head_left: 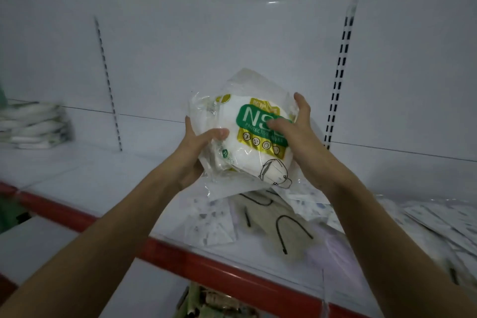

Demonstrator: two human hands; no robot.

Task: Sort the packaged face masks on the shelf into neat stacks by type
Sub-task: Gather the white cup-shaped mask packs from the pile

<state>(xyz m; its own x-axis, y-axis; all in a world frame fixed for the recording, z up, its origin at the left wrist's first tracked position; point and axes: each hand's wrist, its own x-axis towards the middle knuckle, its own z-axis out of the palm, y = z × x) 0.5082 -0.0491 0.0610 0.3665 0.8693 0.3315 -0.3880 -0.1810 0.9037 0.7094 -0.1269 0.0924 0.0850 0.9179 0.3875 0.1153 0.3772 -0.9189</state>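
Both hands, left (pixel 198 147) and right (pixel 296 131), grip a clear-wrapped bundle of white masks with green label (pixel 247 137) above the white shelf (pixel 90 178); one neat stack (pixel 36 124) sits far left, loose flat packets (pixel 278 222) at right remain unsorted

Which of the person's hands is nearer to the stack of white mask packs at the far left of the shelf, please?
The left hand. It grips the green-labelled mask pack on the side facing the stack; the right hand holds the pack's far side.
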